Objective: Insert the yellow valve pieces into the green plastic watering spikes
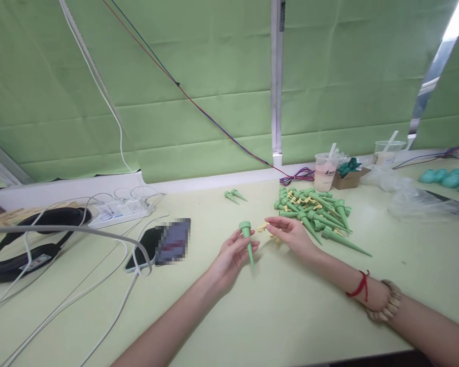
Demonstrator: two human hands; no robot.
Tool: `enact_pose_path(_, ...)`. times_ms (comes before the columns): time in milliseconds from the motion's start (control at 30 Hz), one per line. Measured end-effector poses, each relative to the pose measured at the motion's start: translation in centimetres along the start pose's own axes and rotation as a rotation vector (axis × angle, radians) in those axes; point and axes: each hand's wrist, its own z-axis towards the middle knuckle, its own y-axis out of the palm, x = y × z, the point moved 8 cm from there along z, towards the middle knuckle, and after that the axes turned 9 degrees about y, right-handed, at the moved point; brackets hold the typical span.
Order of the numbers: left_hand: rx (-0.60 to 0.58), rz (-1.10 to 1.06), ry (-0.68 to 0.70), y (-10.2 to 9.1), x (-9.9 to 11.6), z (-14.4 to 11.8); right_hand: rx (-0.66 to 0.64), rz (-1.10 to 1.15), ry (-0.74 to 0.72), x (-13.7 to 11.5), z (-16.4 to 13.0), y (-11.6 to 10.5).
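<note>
We see the left hand (232, 255) pinching 1 green cone spike (247, 240) upright, cap up and tip down toward the table (252, 316), while the right hand (290, 233), just beside it, pinches a small yellow valve piece (263, 228) level with the cap.

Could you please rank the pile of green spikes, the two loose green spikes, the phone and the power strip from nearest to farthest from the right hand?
From the right hand:
1. Pile of green spikes, just right of it.
2. Two loose green spikes, behind and left.
3. Phone, farther left.
4. Power strip, far left.
</note>
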Motion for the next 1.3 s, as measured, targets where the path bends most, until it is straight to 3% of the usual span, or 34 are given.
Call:
enact_pose_path(100, 0.045, 0.018, 0.024, -0.5, 0.4, 0.0, -0.002, 0.050, 0.054, 0.5, -0.2, 0.1)
enact_pose_path(267, 0.001, -0.005, 0.024, 0.1, 0.9, -0.2, 0.004, 0.042, 0.079, 0.8, -0.5, 0.1)
enact_pose_path(567, -0.045, 0.061, 0.013, 0.8, 1.1, -0.8, 0.026, -0.006, -0.069, -1.2, -1.1, 0.0)
enact_pose_path(800, -0.163, 0.106, 0.051, 2.1, 1.3, -1.2, 0.029, -0.071, -0.179, -1.7, -1.7, 0.2)
enact_pose_path(1300, -0.128, 0.286, 0.206, 1.7, 2.2, -1.2, 0.058, -0.138, -0.222, -2.2, -2.0, 0.1)
